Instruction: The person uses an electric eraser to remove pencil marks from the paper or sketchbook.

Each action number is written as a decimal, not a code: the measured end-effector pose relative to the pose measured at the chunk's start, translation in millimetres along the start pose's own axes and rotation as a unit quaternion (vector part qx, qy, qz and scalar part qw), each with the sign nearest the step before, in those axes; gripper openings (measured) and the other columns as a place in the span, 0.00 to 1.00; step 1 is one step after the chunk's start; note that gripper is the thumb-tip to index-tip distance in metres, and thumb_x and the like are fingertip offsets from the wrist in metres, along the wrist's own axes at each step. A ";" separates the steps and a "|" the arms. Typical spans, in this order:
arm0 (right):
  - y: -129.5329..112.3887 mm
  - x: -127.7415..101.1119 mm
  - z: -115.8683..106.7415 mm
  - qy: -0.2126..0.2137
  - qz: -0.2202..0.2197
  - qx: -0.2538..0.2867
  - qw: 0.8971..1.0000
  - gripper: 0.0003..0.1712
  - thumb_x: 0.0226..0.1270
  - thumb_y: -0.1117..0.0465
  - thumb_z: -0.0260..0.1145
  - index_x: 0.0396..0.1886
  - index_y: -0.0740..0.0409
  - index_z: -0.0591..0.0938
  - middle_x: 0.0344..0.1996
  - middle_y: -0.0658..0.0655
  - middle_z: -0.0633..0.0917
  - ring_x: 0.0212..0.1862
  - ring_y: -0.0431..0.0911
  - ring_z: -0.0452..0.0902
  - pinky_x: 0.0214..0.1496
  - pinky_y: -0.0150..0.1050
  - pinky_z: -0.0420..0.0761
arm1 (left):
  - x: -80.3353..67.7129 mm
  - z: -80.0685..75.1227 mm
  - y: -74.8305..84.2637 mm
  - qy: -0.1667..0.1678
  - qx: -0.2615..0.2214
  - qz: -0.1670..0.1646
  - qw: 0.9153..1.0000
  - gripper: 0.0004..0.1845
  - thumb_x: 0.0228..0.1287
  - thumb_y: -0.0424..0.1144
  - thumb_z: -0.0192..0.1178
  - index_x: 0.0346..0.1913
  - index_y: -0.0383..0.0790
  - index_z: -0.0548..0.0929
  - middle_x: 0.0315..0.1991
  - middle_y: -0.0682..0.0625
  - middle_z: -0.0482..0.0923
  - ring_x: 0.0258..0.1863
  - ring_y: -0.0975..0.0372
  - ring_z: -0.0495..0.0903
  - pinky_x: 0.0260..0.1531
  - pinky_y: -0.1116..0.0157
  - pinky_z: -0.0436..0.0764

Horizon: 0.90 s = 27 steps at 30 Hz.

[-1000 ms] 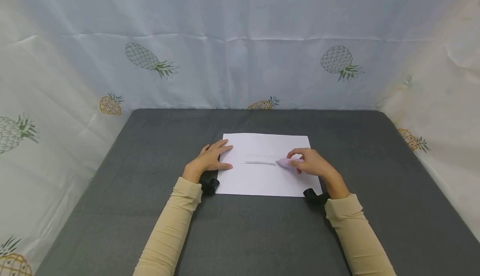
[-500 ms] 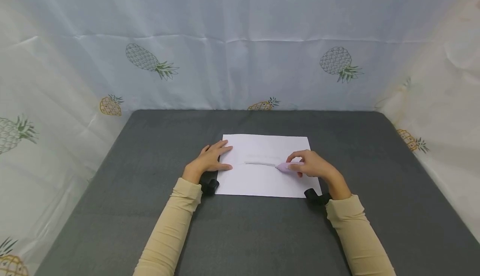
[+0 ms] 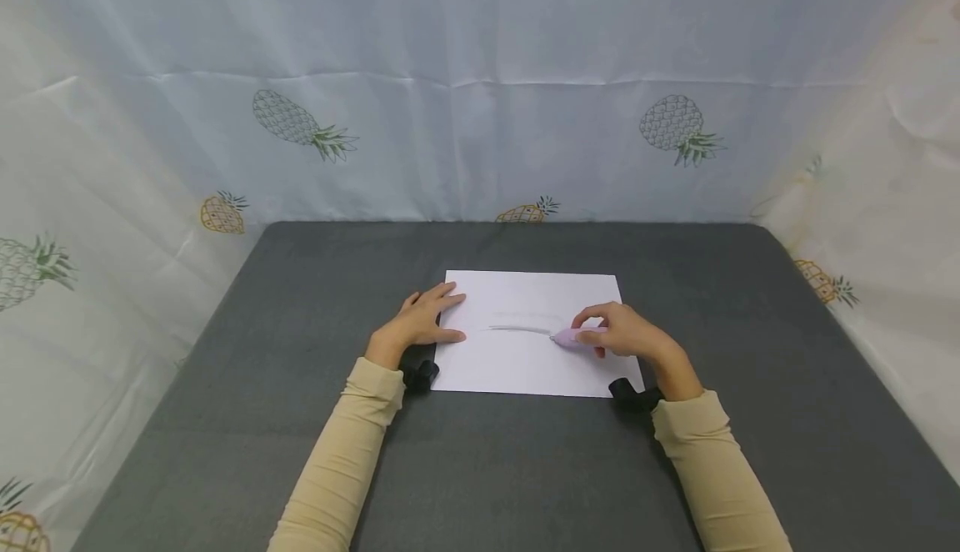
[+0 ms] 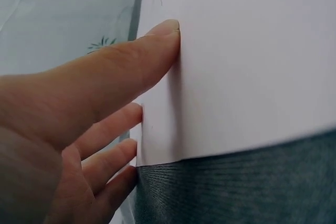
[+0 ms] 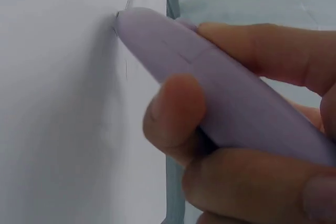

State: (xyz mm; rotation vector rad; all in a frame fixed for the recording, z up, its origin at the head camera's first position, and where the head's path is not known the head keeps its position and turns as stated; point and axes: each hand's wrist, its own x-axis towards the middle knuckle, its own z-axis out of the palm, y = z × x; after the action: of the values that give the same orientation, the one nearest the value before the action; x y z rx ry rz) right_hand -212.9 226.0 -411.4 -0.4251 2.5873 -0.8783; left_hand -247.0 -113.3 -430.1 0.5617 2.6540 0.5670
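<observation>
Lilac eraser (image 3: 573, 336) sits pinched in my right hand (image 3: 626, 333), tip on the paper (image 3: 525, 360) at the grey line's (image 3: 517, 328) right end. Left hand (image 3: 420, 323) lies flat on the sheet's left edge. I judge rubbing is underway; next, leftward strokes.

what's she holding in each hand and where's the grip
Right hand pinches the lilac pen around its middle. Left hand holds nothing, resting flat on the paper.
</observation>
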 end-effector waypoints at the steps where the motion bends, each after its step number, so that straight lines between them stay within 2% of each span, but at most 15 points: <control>1: 0.5 0.2 -0.1 0.000 -0.002 0.000 1.000 0.15 0.66 0.58 0.59 0.48 0.61 0.81 0.14 0.53 0.80 0.18 0.41 0.61 0.23 0.33 0.62 | -0.3 -0.3 0.3 0.000 -0.001 0.000 1.000 0.40 0.62 0.51 0.63 0.74 0.43 0.61 0.78 0.42 0.48 0.78 0.48 0.48 0.76 0.41 0.43; 27: 0.5 -0.3 -0.9 -0.002 -0.002 -0.012 1.000 0.15 0.66 0.59 0.59 0.48 0.61 0.81 0.14 0.54 0.79 0.18 0.42 0.62 0.24 0.34 0.63 | -0.4 -2.0 2.2 -0.002 -0.007 0.001 1.000 0.39 0.62 0.50 0.63 0.74 0.43 0.61 0.78 0.42 0.48 0.79 0.48 0.48 0.76 0.41 0.43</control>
State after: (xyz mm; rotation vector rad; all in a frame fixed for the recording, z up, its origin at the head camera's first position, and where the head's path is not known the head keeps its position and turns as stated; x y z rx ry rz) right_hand -213.1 227.0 -410.9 -0.4387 2.5971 -0.8478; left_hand -246.8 -112.2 -427.3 0.5610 2.6442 0.5831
